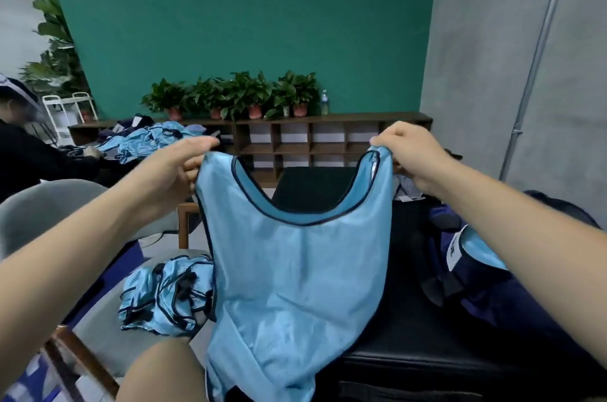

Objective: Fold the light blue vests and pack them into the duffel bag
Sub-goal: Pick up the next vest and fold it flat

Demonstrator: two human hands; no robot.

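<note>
Vest [295,270] hangs spread over the bench [410,309], left grip [177,171] and right grip [410,155] pinching its shoulders, so I reckon it's fold-in-half next, then duffel bag [512,313] at 3 o'clock.

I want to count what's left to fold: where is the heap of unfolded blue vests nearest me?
In the head view, the heap of vests lies low on the left, on a grey seat, just left of the held-up vest.

We look from one head-worn wide-angle camera, facing forward and down, close behind the left hand [177,171] and right hand [410,157].
</note>
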